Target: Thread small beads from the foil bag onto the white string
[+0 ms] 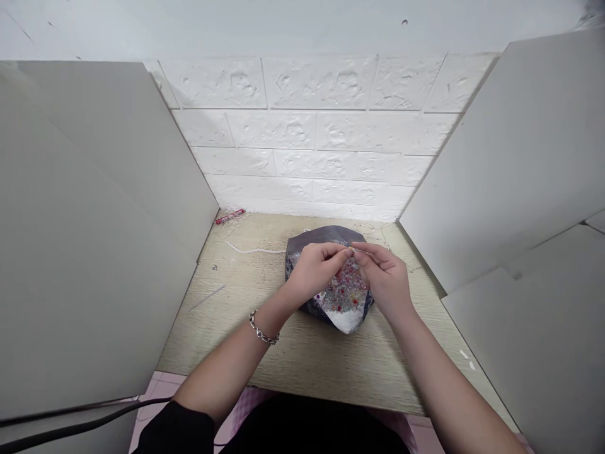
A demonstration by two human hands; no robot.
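Observation:
My left hand [317, 268], with a chain bracelet [263, 329] at its wrist, is closed in a pinch. My right hand [385, 277] is pinched too, its fingertips meeting those of the left. Whatever sits between the fingertips is too small to make out. Both hands are above an open dark bag [302, 243] standing on the table. Inside it lie many small beads [344, 293], mostly clear and pink with some red and yellow ones. A white beaded strand [259, 251] stretches leftward on the table from behind the bag.
The wooden table [326, 366] stands between grey side panels [108, 221] [510, 157] and a white brick-patterned wall [293, 129]. At the back left is a red wrapper [230, 216]. A thin stick [207, 297] lies at left, and fine wire loops [378, 232] lie behind the bag.

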